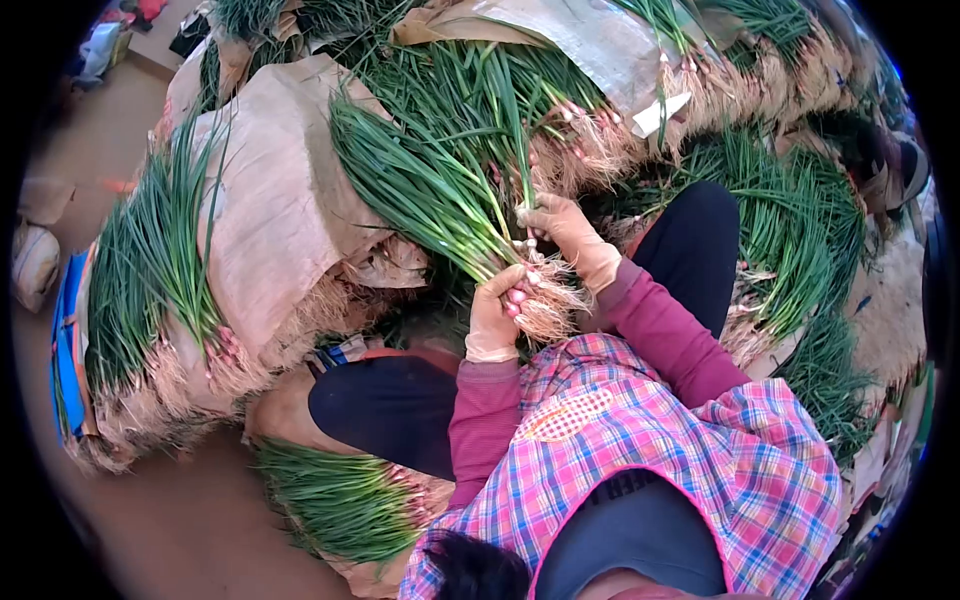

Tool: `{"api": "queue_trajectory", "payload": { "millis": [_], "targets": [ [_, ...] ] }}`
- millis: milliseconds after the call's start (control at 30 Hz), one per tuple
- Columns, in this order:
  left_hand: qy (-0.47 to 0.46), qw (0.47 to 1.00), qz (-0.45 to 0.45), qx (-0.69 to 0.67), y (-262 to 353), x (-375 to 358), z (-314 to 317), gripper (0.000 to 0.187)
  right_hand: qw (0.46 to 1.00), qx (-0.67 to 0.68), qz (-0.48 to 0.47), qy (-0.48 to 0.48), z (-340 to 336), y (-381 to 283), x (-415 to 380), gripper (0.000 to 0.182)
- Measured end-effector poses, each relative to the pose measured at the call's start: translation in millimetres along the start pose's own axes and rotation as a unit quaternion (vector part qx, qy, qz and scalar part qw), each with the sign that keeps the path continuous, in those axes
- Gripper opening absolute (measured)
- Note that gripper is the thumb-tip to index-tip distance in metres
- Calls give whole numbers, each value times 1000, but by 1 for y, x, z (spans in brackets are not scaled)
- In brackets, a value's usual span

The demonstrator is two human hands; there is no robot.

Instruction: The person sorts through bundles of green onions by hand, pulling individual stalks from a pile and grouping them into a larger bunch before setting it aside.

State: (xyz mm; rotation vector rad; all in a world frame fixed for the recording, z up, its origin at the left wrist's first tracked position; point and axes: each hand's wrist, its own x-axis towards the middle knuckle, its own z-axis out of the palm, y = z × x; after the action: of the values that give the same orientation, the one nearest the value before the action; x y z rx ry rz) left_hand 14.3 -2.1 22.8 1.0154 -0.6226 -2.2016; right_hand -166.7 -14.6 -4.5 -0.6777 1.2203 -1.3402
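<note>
My left hand (pixel 493 308), in a thin pale glove, is closed around a bunch of green onions (pixel 425 195) just above the pinkish bulbs. The long leaves point up and left, and the tangled roots (pixel 548 300) hang toward my lap. Beside it, my gloved right hand (pixel 572 232) pinches a thin green onion stalk (pixel 524 160) near its base, with its leaves upward. The fingertips of the right hand are close to the bunch's roots. How many stalks sit between those fingers is partly hidden.
Brown paper sheets (pixel 290 170) lie over heaped onions at left. A row of rooted bunches (pixel 590 140) lies ahead. More green onions (pixel 790 220) are piled at right, and another bundle (pixel 340 500) rests by my left knee. Brown floor (pixel 190 520) shows lower left.
</note>
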Motion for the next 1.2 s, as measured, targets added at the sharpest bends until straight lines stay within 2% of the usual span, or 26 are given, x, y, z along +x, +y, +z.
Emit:
{"api": "queue_trajectory", "payload": {
  "millis": [133, 167, 200, 233, 267, 300, 333, 367, 400, 433, 467, 500, 533, 600, 633, 667, 700, 733, 800, 833, 867, 900, 1000, 1067, 1100, 1200],
  "targets": [
    [17, 1000, 5, -3, -4, 1, -15, 19, 986, -158, -56, 25, 36, -3, -20, 6],
    [-2, 999, 12, -34, -2, 1, -18, 25, 994, -108, -8, -18, 42, -18, -26, 9],
    [-19, 997, 21, -67, -1, 2, -20, 33, 993, -113, -9, -23, 37, -17, -19, 9],
    [-60, 989, 57, -126, 2, -3, -13, 40, 999, -36, -10, -11, 30, -11, -8, 14],
    [-35, 986, 61, -151, 15, -20, 5, 40, 999, 42, -10, 1, 25, -8, 2, 20],
    [-91, 972, 94, -196, 16, -22, 4, 41, 1000, -13, -16, 16, 23, -2, 9, 26],
    [-149, 952, 124, -238, 18, -25, 4, 43, 988, -136, 9, -70, 28, 4, 12, 26],
    [-141, 946, 150, -249, 22, -33, 2, 44, 932, -335, -41, -132, 27, 8, 11, 29],
    [-212, 910, 192, -300, 23, -35, 5, 44, 831, -517, -86, -186, 25, 13, 7, 33],
    [-222, 897, 179, -339, 30, -41, 9, 45, 810, -573, -117, -53, 28, -4, 4, 41],
    [-232, 879, 170, -381, 35, -46, 8, 47, 806, -549, -173, 135, 25, -14, 16, 33],
    [-225, 894, 155, -355, 34, -43, -7, 55, 815, -527, -109, 214, 13, -27, 36, 34],
    [-157, 916, 154, -335, 38, -48, 7, 61, 791, -559, -111, 222, 2, -34, 46, 26],
    [-186, 926, 148, -292, 30, -27, -14, 56, 858, -508, -53, 61, -35, -8, 82, 20],
    [-143, 936, 140, -290, 27, -30, -3, 61, 931, -354, -77, 40, -35, -15, 79, 19],
    [-168, 934, 141, -282, 24, -26, -5, 60, 976, -194, -103, 11, -33, -32, 76, 18],
    [-179, 928, 149, -291, 24, -22, -1, 59, 997, 50, 16, -62, -41, -57, 63, 19],
    [-184, 923, 153, -302, 21, -23, 0, 58, 990, 117, -60, -59, -20, -90, 33, 15],
    [-117, 950, 132, -258, 21, -23, -2, 56, 990, 29, -132, -29, -19, -99, -3, 11],
    [-53, 956, 133, -256, 25, -27, 19, 55, 993, -46, -106, -22, -22, -74, -2, 10],
    [-144, 955, 115, -232, 14, -9, -6, 52, 990, -117, -80, -11, -24, -48, -3, 10],
    [-121, 964, 95, -215, 13, -12, -3, 49, 985, -174, -6, -14, -13, -39, -13, 13],
    [-40, 989, 26, -141, -5, -7, -6, 39, 992, -95, -2, -77, 14, -10, -30, 20],
    [-54, 990, 19, -126, -9, -2, -20, 42, 992, 54, 100, -52, 17, -15, -13, 21],
    [-54, 991, 18, -122, -10, -4, -19, 42, 990, 98, 76, -73, 15, -17, 0, 18],
    [-81, 983, 90, -137, -1, -16, 7, 46, 977, 210, 42, -8, 12, -5, 33, 8]
  ]
}}
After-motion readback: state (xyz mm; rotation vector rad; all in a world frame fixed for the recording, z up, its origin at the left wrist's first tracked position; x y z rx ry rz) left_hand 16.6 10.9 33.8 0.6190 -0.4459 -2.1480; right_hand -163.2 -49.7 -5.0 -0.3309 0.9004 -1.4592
